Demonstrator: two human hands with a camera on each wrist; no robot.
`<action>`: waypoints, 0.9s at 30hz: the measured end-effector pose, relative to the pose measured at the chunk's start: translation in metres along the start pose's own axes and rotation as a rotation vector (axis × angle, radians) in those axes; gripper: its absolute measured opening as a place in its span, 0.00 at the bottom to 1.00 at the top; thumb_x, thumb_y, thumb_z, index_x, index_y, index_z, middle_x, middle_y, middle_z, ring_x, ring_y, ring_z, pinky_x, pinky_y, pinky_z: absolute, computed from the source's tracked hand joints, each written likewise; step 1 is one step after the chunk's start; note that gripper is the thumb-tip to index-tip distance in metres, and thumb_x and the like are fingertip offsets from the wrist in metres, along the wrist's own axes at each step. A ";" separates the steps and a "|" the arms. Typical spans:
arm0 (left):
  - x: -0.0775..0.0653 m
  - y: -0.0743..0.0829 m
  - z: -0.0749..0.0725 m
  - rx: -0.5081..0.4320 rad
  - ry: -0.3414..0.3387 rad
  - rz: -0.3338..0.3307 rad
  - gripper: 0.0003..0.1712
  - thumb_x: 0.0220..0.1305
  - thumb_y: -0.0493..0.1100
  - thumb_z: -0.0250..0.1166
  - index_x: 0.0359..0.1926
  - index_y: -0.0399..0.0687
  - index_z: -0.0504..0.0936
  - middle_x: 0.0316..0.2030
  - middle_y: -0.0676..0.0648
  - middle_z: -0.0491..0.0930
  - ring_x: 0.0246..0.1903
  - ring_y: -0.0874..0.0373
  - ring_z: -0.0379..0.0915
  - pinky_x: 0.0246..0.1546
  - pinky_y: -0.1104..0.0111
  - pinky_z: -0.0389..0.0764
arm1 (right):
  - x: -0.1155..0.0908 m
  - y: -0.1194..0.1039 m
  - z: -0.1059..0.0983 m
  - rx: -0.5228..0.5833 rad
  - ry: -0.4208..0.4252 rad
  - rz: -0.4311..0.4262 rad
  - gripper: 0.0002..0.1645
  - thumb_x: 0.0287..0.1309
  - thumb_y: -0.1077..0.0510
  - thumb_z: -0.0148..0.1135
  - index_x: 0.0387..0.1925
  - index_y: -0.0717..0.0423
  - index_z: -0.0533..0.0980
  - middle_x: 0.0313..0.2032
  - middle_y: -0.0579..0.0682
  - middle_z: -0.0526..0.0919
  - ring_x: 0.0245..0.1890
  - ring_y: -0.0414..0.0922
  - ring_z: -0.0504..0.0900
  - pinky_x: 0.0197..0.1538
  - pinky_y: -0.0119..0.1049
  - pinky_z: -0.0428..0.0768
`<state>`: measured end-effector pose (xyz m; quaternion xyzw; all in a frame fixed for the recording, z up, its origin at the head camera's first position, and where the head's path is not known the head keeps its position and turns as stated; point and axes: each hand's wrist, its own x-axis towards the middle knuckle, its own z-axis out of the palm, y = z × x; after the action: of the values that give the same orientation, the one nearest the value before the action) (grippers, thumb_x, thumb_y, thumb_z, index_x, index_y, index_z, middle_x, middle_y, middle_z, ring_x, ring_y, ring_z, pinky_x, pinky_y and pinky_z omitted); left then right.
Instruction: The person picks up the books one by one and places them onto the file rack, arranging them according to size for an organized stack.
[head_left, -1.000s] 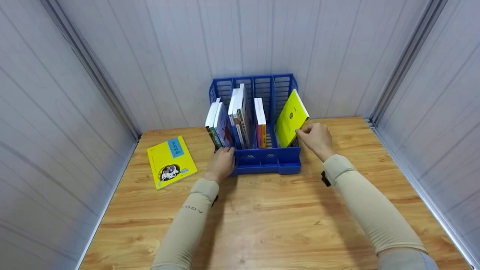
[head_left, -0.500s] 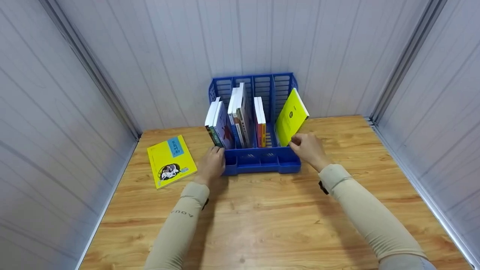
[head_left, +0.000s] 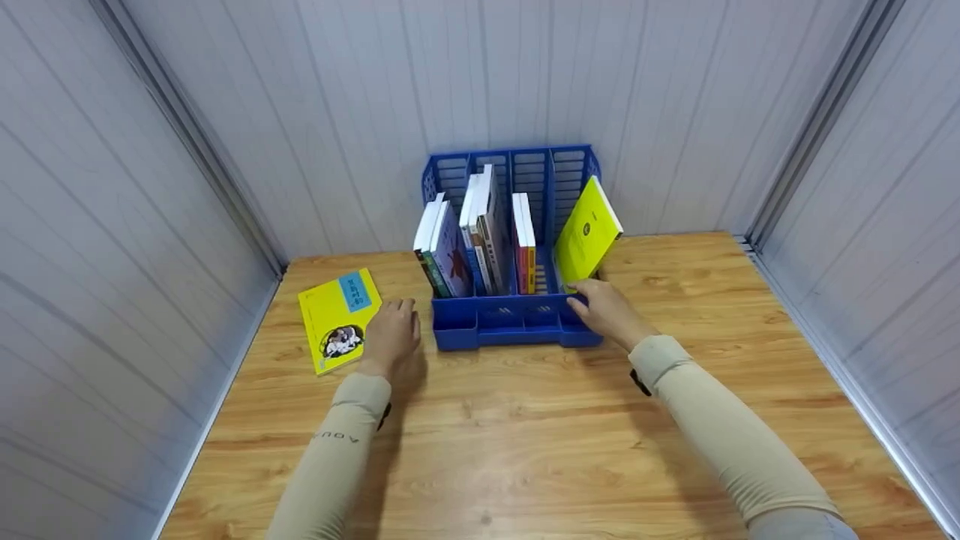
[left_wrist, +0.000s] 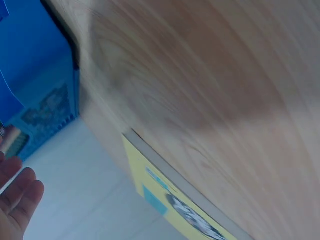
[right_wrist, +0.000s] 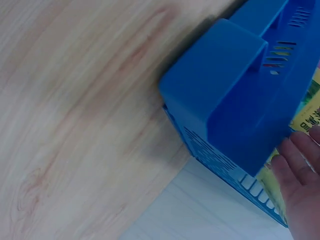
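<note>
My left hand [head_left: 391, 335] hovers between the blue book rack [head_left: 491, 306] and a yellow book [head_left: 321, 309] lying flat on the table. In the head view it covers the book's right edge; the left wrist view shows loosely bent fingers [left_wrist: 31, 195] holding nothing, apart from the book. My right hand [head_left: 611, 311] is at the rack's front right corner. Its fingers [right_wrist: 287, 172] lie at the rack's rim beside the books, gripping nothing; contact is hard to tell. Another yellow book [head_left: 587, 238] leans to the right in the rack's rightmost compartment.
Several other books stand in the rack: a pair [head_left: 442, 251] at the left, taller white ones [head_left: 481, 229] beside them, and a thin pair [head_left: 524, 244] in the third compartment. Small trays line the rack's front. Pale panel walls [head_left: 360, 112] enclose the wooden table [head_left: 517, 435].
My left hand has left the rack's front left corner and moved left toward the flat book. My right hand has let go of the leaning book and slid down to the rack's front corner.
</note>
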<state>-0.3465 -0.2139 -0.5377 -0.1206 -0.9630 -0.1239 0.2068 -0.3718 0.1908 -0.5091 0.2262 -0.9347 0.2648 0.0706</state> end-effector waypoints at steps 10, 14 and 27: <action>-0.019 -0.037 -0.011 -0.058 -0.101 -0.206 0.19 0.81 0.39 0.58 0.61 0.28 0.81 0.52 0.28 0.87 0.51 0.33 0.86 0.53 0.43 0.88 | 0.007 0.007 0.014 -0.057 -0.061 0.027 0.22 0.83 0.59 0.54 0.64 0.73 0.78 0.61 0.70 0.85 0.64 0.67 0.82 0.70 0.63 0.78; -0.027 -0.052 -0.015 -0.035 -0.111 -0.284 0.18 0.81 0.40 0.58 0.58 0.26 0.81 0.47 0.27 0.86 0.46 0.34 0.87 0.47 0.43 0.89 | 0.011 0.004 0.019 -0.063 -0.052 0.081 0.23 0.84 0.57 0.52 0.64 0.72 0.79 0.61 0.69 0.85 0.65 0.67 0.82 0.71 0.62 0.78; -0.031 -0.074 -0.025 0.052 -0.287 -0.669 0.39 0.82 0.58 0.56 0.58 0.16 0.77 0.52 0.21 0.81 0.54 0.28 0.81 0.53 0.41 0.85 | 0.018 0.003 0.032 -0.069 0.067 0.115 0.18 0.82 0.59 0.57 0.30 0.60 0.79 0.27 0.56 0.82 0.31 0.56 0.83 0.43 0.56 0.83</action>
<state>-0.3306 -0.2968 -0.5426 0.1902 -0.9712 -0.1419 0.0207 -0.3893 0.1698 -0.5330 0.1606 -0.9519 0.2434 0.0943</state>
